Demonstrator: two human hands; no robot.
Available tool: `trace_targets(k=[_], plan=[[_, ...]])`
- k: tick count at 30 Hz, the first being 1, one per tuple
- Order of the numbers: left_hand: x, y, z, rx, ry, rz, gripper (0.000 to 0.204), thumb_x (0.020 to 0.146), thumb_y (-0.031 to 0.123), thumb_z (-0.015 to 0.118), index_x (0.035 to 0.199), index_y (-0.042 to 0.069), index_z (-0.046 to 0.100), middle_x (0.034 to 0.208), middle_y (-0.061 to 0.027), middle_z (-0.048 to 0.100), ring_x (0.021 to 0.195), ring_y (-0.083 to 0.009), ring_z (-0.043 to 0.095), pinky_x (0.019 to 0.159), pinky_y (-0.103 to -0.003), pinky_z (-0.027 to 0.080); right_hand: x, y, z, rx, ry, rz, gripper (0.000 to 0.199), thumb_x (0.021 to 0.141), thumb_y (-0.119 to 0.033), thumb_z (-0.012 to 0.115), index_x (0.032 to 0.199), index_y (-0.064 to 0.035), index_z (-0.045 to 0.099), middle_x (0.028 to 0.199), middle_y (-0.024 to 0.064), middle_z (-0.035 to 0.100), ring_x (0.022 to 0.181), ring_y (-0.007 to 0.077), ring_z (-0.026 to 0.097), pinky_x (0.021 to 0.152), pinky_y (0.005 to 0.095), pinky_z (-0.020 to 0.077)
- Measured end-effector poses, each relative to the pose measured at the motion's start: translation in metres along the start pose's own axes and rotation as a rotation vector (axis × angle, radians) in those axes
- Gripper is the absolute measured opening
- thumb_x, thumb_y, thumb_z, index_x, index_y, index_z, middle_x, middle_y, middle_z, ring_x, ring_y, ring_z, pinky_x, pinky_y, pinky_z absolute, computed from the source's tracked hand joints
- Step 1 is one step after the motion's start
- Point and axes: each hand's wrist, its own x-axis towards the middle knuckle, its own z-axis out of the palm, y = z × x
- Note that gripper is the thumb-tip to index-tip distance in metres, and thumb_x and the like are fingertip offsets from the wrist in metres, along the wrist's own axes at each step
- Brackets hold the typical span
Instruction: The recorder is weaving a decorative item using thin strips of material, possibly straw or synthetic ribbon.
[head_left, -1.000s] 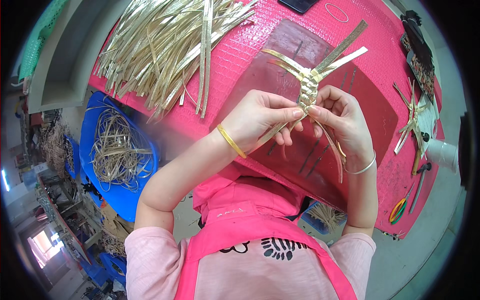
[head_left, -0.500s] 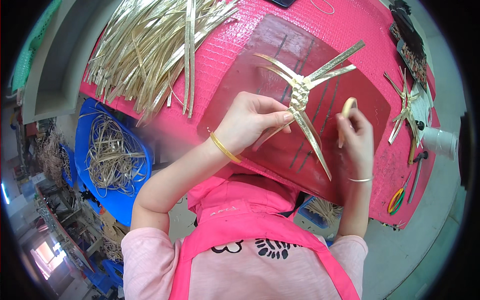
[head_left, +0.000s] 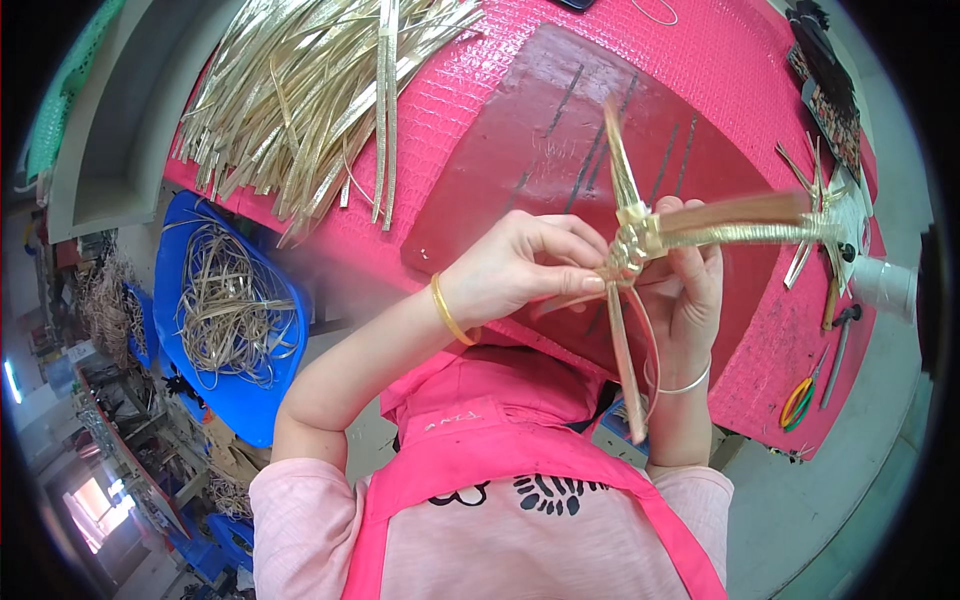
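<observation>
A braided knot of gold strips (head_left: 631,243), with loose flat ends sticking out up, right and down, is held in the air in front of me. My left hand (head_left: 545,262) pinches its left side between thumb and fingers. From the right, the fingers of my right hand (head_left: 690,275) close round the knot and the strips at its base. The long strips pointing right are smeared by motion. Below the hands hangs a strip end (head_left: 627,370), its tan underside showing. Beneath lies a dark red board (head_left: 490,160) with black lines.
A heap of gold strips (head_left: 300,110) covers the table's far left. Tangled strips fill a blue bin (head_left: 262,395) at left. Along the right edge lie another strip piece (head_left: 812,215), a white spool (head_left: 885,288), a hammer (head_left: 838,350) and scissors (head_left: 798,400). The table cover (head_left: 745,90) is pink.
The knot has moved down and right and been turned. My right hand, earlier apart from it with a curved tan thing in its fingers, has come in to grip it.
</observation>
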Motion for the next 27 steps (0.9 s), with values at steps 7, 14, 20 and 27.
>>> trace_targets(k=[7, 14, 20, 27], plan=[[-0.011, 0.01, -0.011, 0.012, 0.027, -0.076, 0.013, 0.074, 0.006, 0.058, 0.082, -0.003, 0.06, 0.076, -0.0066, 0.058, 0.065, -0.01, 0.055, 0.053, -0.019, 0.043, 0.001, 0.014, 0.001, -0.838, -0.055, -0.313, 0.028, 0.07, 0.008, 0.052, 0.096, 0.0023, 0.046, 0.093, 0.0101, 0.054, 0.075, 0.0108, 0.052, 0.063, 0.0225, 0.044], [-0.008, 0.016, 0.0, -0.05, 0.441, -0.191, 0.017, 0.078, 0.011, 0.055, 0.087, -0.003, 0.058, 0.066, -0.0061, 0.056, 0.051, -0.0086, 0.053, 0.042, -0.017, 0.04, 0.014, -0.023, 0.009, -1.059, 0.095, -0.051, 0.005, 0.069, -0.004, 0.059, 0.071, 0.0009, 0.058, 0.062, 0.004, 0.057, 0.06, 0.0072, 0.051, 0.053, 0.0194, 0.0397], [0.016, -0.007, 0.012, -0.03, 0.49, -0.019, 0.018, 0.079, 0.01, 0.053, 0.09, -0.005, 0.055, 0.061, -0.006, 0.056, 0.046, -0.0071, 0.05, 0.04, -0.017, 0.037, -0.02, 0.001, 0.012, -0.669, -0.002, 0.222, 0.008, 0.069, -0.004, 0.061, 0.074, -0.0004, 0.057, 0.065, 0.0026, 0.055, 0.06, 0.0069, 0.049, 0.054, 0.0195, 0.0395], [0.012, -0.006, 0.021, -0.103, 0.471, 0.078, 0.021, 0.083, 0.006, 0.045, 0.097, -0.008, 0.051, 0.067, -0.0056, 0.055, 0.051, -0.0077, 0.05, 0.044, -0.017, 0.039, 0.002, 0.018, -0.001, -0.591, 0.137, 0.051, 0.009, 0.073, -0.005, 0.06, 0.078, 0.0026, 0.057, 0.068, 0.0033, 0.057, 0.06, 0.0062, 0.05, 0.055, 0.0172, 0.0385]])
